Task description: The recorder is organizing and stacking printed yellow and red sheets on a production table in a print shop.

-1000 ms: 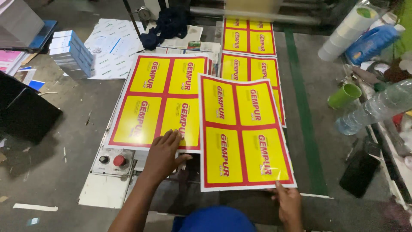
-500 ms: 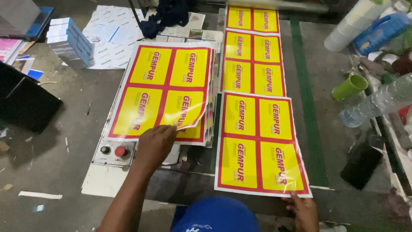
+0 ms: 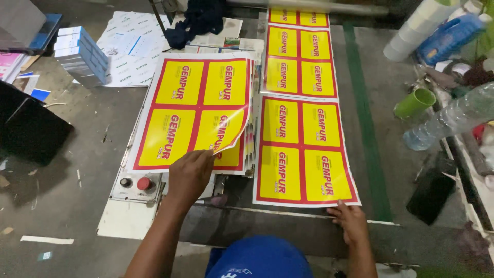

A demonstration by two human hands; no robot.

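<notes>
A stack of glossy printed sheets, each with yellow panels in red borders, lies on the machine table left of centre. My left hand pinches the near right corner of the top sheet and curls it upward. To the right, a single printed sheet lies flat on the dark feed bed, lined up behind other sheets farther away. My right hand rests its fingertips on that sheet's near edge.
A control box with a red button sits below the stack. Green cup, plastic bottle, blue jug and paper rolls crowd the right side. Boxes and papers lie at the left. My blue cap shows at the bottom.
The right hand slid the single sheet rightward off the stack and laid it flat on the feed bed. The left hand began lifting the corner of the top stack sheet.
</notes>
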